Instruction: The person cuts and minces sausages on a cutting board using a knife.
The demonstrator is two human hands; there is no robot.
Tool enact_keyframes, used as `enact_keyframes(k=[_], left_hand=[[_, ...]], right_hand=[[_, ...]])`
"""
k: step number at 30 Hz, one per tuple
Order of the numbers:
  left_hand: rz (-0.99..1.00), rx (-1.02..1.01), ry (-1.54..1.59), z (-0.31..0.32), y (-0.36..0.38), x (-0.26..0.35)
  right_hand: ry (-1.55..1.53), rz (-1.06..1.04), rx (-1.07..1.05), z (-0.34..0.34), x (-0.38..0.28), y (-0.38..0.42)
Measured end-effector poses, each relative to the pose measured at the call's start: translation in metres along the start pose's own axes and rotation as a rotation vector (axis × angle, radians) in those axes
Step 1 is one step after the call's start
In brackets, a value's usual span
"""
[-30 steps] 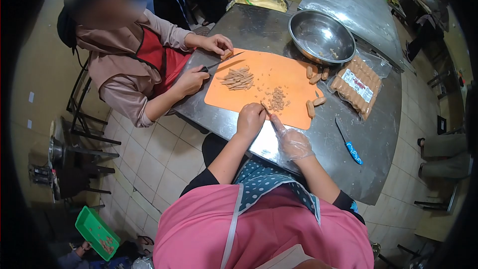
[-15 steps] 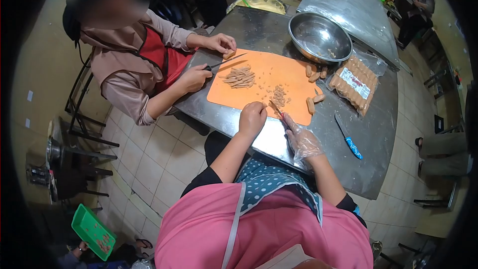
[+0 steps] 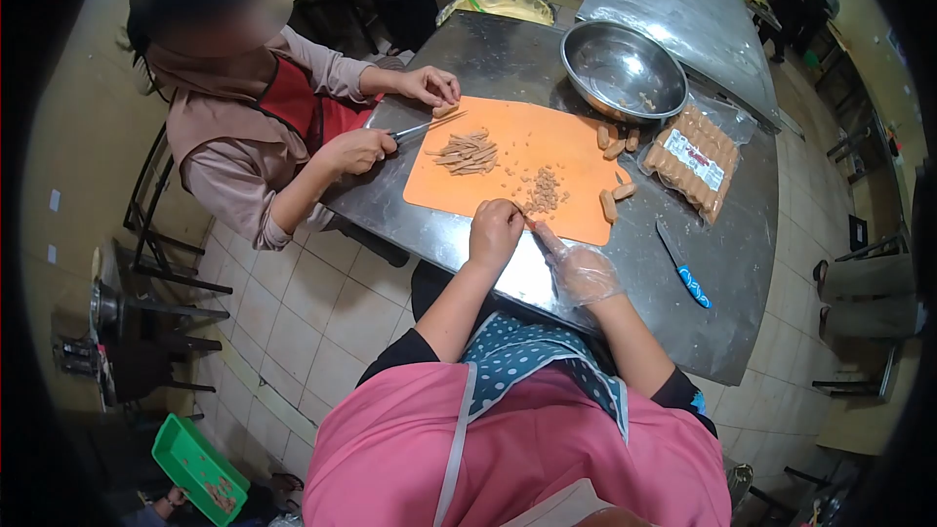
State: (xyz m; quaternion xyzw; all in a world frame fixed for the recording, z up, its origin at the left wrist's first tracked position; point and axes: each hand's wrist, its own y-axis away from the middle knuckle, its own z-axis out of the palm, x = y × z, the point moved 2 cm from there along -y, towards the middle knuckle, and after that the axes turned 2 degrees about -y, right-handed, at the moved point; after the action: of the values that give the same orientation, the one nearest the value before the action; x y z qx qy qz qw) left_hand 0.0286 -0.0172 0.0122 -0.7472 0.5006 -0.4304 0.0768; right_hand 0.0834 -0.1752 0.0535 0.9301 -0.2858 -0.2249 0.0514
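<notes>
My right hand, in a clear plastic glove, is closed on a small knife at the near edge of the orange cutting board. Most of the knife is hidden. Beside it my left hand is bare, its fingers pinched together by the knife tip; what they hold is hidden. Just beyond both hands lies a pile of small diced sausage pieces. Sausage strips are heaped on the board's left part. Short sausage pieces rest at its right edge.
A co-worker's hand grips a knife at the board's left; the other hand holds a sausage piece. A steel bowl stands behind, beside a sausage pack. On the right lies a blue-handled knife.
My right hand has shifted slightly left, bringing the knife against my left fingers, and its blade has dropped. The co-worker's knife has moved down and left, under the other hand.
</notes>
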Motion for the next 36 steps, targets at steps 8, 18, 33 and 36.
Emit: enact_keyframes(k=[8,18,33,36], left_hand=[[-0.094,-0.095,-0.034,-0.005,-0.001,-0.001],[-0.194,-0.099,-0.039,-0.002,-0.003,-0.001],[-0.248,-0.053,0.043,-0.002,-0.002,0.003],[-0.251,-0.056,0.045,-0.002,-0.001,0.0]], right_hand=[[-0.011,0.096,-0.081,-0.007,0.013,0.023],[0.004,0.03,-0.07,-0.002,-0.002,0.001],[-0.047,0.013,-0.04,0.003,0.002,0.001],[-0.002,-0.008,-0.041,-0.002,0.002,0.008]])
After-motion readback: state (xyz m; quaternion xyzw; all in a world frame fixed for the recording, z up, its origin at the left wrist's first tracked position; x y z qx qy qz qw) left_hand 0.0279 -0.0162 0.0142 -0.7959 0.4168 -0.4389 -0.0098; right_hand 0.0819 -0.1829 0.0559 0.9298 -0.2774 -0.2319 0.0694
